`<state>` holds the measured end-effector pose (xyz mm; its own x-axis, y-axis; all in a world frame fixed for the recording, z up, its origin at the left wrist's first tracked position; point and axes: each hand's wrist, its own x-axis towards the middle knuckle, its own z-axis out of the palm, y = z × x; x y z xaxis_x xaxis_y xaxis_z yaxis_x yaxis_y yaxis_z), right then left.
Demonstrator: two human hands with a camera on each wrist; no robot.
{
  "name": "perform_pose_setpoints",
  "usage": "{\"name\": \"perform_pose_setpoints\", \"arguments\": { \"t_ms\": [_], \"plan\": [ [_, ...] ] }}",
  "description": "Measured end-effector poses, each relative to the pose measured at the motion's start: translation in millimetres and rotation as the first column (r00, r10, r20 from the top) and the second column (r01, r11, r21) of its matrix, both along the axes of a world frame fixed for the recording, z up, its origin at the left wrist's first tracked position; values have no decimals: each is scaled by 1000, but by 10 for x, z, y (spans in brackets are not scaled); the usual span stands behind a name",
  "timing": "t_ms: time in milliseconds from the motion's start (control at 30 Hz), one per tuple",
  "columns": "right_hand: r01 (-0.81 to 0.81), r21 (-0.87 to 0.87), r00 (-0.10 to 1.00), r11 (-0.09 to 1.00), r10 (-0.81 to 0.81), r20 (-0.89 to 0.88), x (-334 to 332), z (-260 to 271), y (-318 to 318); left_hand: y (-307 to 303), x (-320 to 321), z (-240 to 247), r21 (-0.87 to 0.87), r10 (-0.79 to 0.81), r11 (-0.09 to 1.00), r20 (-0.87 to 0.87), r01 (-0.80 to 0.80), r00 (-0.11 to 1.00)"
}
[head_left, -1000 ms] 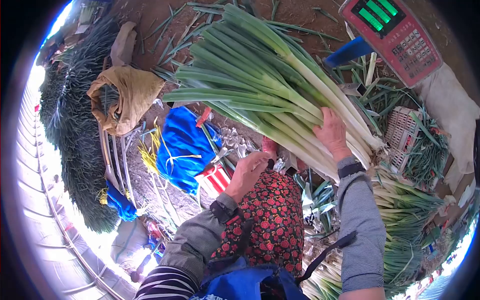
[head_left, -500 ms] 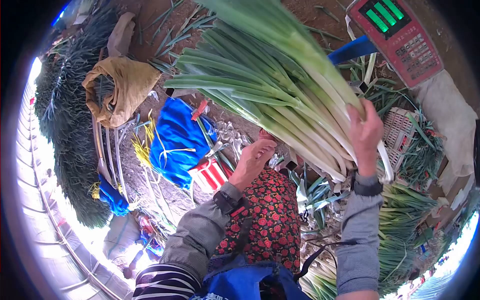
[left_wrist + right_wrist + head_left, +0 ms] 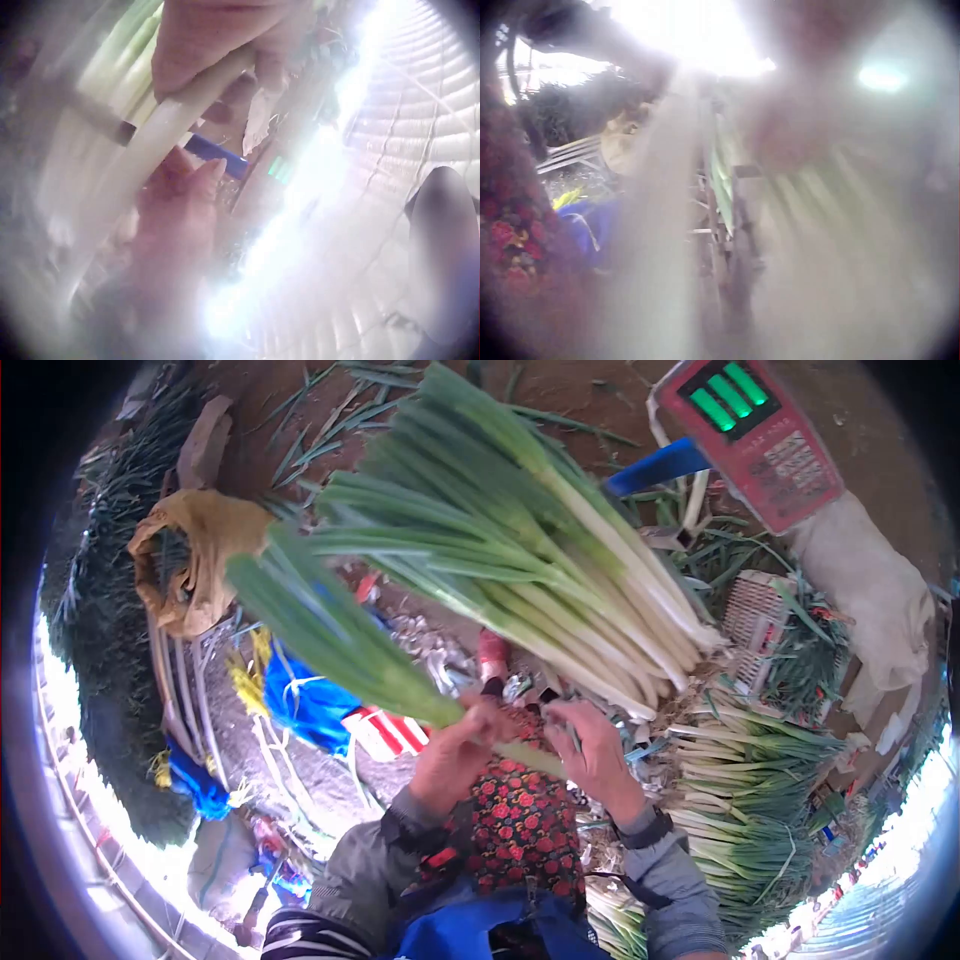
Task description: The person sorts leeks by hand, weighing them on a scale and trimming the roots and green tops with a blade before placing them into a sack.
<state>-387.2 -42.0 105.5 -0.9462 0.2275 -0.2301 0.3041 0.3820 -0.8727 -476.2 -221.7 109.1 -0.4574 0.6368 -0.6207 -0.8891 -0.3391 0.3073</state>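
In the head view my left hand (image 3: 448, 755) grips a long green onion (image 3: 355, 635) by its stalk. The leaves point up and left; the pale lower end runs toward my right hand (image 3: 600, 762). The left wrist view shows my left fingers wrapped round the white stalk (image 3: 150, 142), which crosses in front of the right hand. My right hand is beside the stalk's lower end, its thumb up and its fingers partly hidden. Beyond both hands lies a big pile of green onions (image 3: 480, 550), white ends toward the right. The right wrist view is badly blurred.
A red scale display (image 3: 800, 475) on a blue post (image 3: 655, 467) stands at the upper right. More green onions (image 3: 735, 810) lie at right, beside a white crate (image 3: 750, 622). A tan sack (image 3: 215, 555), blue cloth (image 3: 300, 700) and red-and-white box (image 3: 385, 732) are at left.
My right hand lifted a green onion off the pile and brought it toward the lap. My left hand now grips its stalk, leaves swung left, while the right hand has moved in close.
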Motion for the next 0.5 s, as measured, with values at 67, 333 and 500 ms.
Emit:
{"name": "perform_pose_setpoints", "arguments": {
  "t_ms": [67, 333, 500],
  "plan": [
    [221, 65, 967, 973, -227, 114, -121, -142, 168, -83, 22, 100, -196, 74, 979, 132, -47, 989],
    [144, 435, 974, 889, -205, 95, -574, -1044, 578, -250, 105, 117, -112, 98, 989, -23, -100, 995],
    [145, 472, 975, 870, -207, 83, -638, -1083, 504, -291, 124, 132, -144, 121, 982, -23, -123, 992]
  ]
}}
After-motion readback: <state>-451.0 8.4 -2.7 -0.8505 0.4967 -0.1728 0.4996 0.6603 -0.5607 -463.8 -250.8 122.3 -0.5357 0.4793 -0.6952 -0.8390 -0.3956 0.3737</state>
